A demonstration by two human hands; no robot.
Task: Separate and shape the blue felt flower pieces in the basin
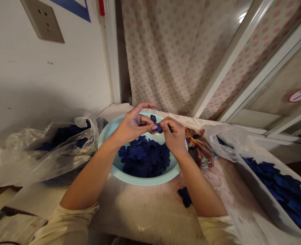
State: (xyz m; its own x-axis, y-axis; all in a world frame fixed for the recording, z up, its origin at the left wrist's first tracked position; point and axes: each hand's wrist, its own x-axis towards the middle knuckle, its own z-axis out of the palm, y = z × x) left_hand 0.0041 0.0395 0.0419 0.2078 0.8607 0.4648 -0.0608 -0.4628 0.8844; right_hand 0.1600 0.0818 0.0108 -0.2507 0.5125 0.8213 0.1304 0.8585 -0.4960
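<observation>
A dark blue flower-shaped fabric piece [157,128] is pinched between both hands above the basin's far half. My left hand [135,124] grips it between thumb and a finger, with the index finger raised and stretched out. My right hand [174,132] has its thumb and curled fingers closed on the piece's right side. Below them, a light blue plastic basin [150,182] holds a heap of dark blue fabric petals [144,158]. One loose dark blue petal [185,197] lies on the table beside my right forearm.
A clear plastic bag [45,163] with dark blue pieces sits at the left. On the right are a red patterned bundle [204,146], another plastic bag [224,137] and a white box [257,197] of dark blue petals [280,190]. Behind hangs a dotted curtain [171,51].
</observation>
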